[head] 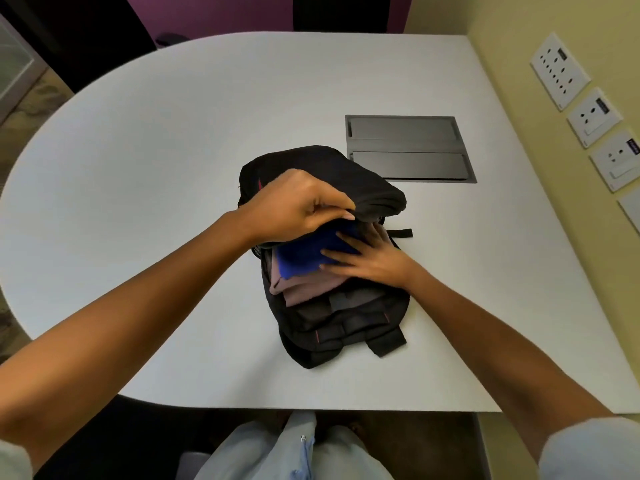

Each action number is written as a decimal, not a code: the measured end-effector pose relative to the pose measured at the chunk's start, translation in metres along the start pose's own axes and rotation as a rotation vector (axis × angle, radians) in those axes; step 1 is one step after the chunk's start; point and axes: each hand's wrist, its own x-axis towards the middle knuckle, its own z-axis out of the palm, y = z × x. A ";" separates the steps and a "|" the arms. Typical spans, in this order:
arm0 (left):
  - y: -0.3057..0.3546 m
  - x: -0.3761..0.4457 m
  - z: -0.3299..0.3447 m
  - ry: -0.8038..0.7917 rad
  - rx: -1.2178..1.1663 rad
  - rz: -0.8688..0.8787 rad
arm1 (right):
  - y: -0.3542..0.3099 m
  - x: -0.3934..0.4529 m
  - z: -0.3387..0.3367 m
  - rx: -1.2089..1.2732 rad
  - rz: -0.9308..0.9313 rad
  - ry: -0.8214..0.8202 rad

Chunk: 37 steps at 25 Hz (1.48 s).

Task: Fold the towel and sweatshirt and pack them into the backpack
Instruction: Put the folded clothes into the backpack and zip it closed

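White tabletop (173,150): left hand (298,206) is pinching the backpack (332,327) flap up so the right hand (370,258), fingers flat, is pushing the towel (304,254) in.

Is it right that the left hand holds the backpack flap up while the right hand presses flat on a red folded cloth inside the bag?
Not quite: the head view shows the folded cloth under the right hand is blue, not red. The rest holds: the left hand grips the flap of the backpack and lifts it.
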 end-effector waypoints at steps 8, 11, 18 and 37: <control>-0.009 -0.011 -0.008 -0.009 -0.037 -0.120 | -0.022 -0.022 0.029 0.183 0.178 -0.075; -0.004 -0.010 -0.002 -0.031 -0.043 -0.150 | -0.042 -0.027 0.017 0.270 0.271 -0.059; 0.005 -0.009 0.015 -0.027 -0.059 -0.166 | -0.080 0.029 0.006 0.204 0.021 -0.234; -0.025 -0.035 0.044 -0.395 0.086 -0.066 | -0.027 -0.116 0.015 0.354 0.542 -0.052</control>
